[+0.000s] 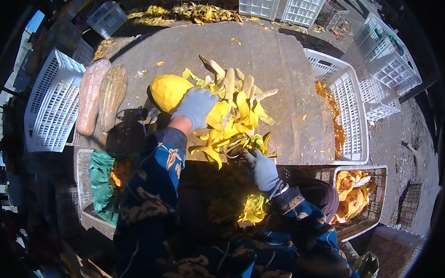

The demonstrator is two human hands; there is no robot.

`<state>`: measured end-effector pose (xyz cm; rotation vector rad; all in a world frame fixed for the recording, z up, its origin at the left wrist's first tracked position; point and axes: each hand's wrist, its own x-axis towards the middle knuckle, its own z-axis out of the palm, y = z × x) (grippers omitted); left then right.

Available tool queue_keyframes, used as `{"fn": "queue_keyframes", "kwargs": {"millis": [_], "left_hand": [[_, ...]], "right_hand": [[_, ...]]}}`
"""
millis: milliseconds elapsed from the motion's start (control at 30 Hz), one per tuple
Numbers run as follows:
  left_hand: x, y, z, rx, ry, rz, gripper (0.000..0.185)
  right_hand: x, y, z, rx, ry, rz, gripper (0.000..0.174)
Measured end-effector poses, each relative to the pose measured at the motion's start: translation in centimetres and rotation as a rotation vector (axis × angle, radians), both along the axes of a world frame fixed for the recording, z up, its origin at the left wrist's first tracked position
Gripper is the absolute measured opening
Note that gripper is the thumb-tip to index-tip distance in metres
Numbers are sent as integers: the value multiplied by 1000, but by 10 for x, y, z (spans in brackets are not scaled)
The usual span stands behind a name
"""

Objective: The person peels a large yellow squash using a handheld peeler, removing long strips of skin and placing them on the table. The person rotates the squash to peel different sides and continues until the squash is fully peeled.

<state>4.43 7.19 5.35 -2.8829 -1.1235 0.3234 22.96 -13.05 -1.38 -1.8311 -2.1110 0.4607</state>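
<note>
My left hand (197,107), in a light grey glove, grips the narrow middle of a peeled yellow squash (168,92). The squash lies on its side on the wooden tabletop (294,116), its round end to the left. My right hand (264,172), gloved alike, is at the table's near edge with its fingers curled down by a pile of yellow peels (245,119). A thin dark curved thing (234,142) shows among the peels at those fingertips. Whether my right hand holds it is unclear.
Two unpeeled squashes (102,96) lie at the table's left, beside a white plastic crate (54,105). Another white crate (352,118) with orange scraps stands right. Below it, a crate (378,205) contains orange pieces. A green plastic bag (102,186) lines a crate at lower left.
</note>
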Motion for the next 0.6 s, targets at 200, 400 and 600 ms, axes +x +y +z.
{"fn": "queue_keyframes", "kwargs": {"millis": [200, 400, 600], "left_hand": [[6, 2, 9, -13, 110, -8, 55], [19, 17, 10, -76, 174, 1, 58], [31, 25, 15, -98, 189, 39, 62]], "right_hand": [[-4, 30, 25, 146, 209, -27, 43], [-14, 62, 5, 216, 182, -34, 45], [1, 5, 2, 3, 59, -56, 43]]}}
